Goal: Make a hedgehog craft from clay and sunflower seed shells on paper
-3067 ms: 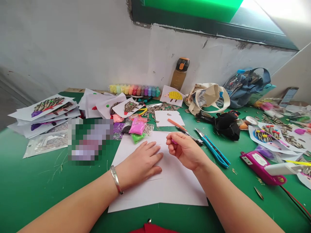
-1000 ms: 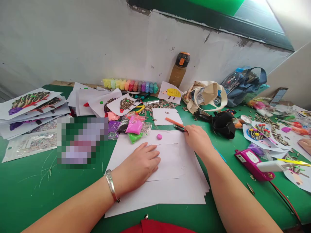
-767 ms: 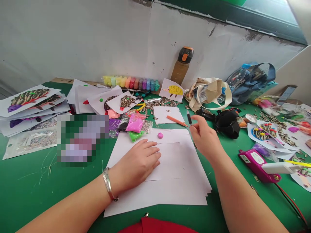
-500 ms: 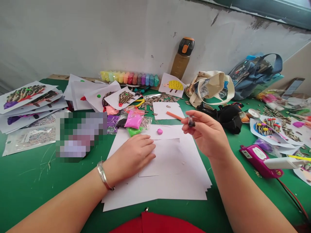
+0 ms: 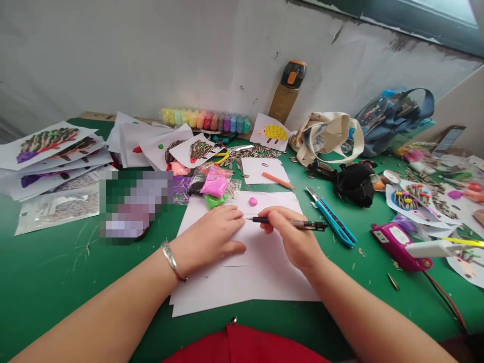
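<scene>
My left hand [image 5: 215, 233] lies flat with its fingers stretched over the small white sheet [image 5: 236, 259], which rests on a stack of larger white paper [image 5: 212, 292]. Between the fingers of my right hand [image 5: 295, 237] is a black pen [image 5: 308, 225], its tip pointing left at the small sheet, near my left fingertips. Whether the tip touches the paper I cannot tell. Just beyond the hands sits a pink lump of clay [image 5: 253, 201]. An orange stick [image 5: 279, 180] lies partly on a small white card [image 5: 260, 166]. A blue utility knife [image 5: 335, 219] is right of my right hand.
Bagged clay [image 5: 215, 182] and hedgehog pictures [image 5: 49, 143] lie to the left. Loose sunflower seeds [image 5: 260, 151], a tall bottle [image 5: 283, 98] and a cream bag [image 5: 327, 136] stand or lie at the back. A magenta device [image 5: 401, 249] with cables is at the right.
My right hand has come down and left to the paper, and the pen now lies level, pointing left. The utility knife, hidden before, is in sight. The view has shifted slightly.
</scene>
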`<state>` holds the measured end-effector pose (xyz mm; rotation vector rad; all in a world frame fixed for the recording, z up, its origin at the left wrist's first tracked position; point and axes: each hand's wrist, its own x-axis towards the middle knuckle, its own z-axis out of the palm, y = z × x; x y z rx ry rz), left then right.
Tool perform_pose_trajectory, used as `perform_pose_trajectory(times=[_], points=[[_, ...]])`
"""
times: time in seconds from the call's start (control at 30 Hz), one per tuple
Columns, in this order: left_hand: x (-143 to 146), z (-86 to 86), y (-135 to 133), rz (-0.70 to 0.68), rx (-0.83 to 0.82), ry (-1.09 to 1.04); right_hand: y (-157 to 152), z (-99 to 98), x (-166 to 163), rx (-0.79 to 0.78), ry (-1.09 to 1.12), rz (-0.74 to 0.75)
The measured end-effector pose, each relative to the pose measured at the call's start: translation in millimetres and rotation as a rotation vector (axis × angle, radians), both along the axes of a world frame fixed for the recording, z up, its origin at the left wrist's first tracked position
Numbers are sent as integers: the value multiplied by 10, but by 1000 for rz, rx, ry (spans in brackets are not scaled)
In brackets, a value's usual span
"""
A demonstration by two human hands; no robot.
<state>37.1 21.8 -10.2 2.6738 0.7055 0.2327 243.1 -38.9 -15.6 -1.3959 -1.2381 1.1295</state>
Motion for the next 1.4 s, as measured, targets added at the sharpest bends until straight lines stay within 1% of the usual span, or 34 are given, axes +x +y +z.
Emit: perform_pose_trajectory(times=[0.1,0.17,0.37,0.57,0.7,0.93,1.1,1.4], points=[[-27,2,25,-5,-32,-11,-24,-63,-42,-49,-153,13],[-48,7,41,-9,-48,-11,-19,-80,-48,-58,-192,19],[-75,25,53,-24,-91,-3,-37,-84,-27,61,-285,-1],[-65,69,51,23,-170,27,-31,-74,-38,42,-325,39],[-67,92,56,18,-190,63,-33,-61,-41,58,-358,71],[-62,89,61,26,-229,79,-23,-49,-65,14,-428,98],[-62,89,56,36,-247,74,-19,-54,-77,61,-501,94],[-59,80,54,39,-237,54,-15,-53,-72,81,-489,121]])
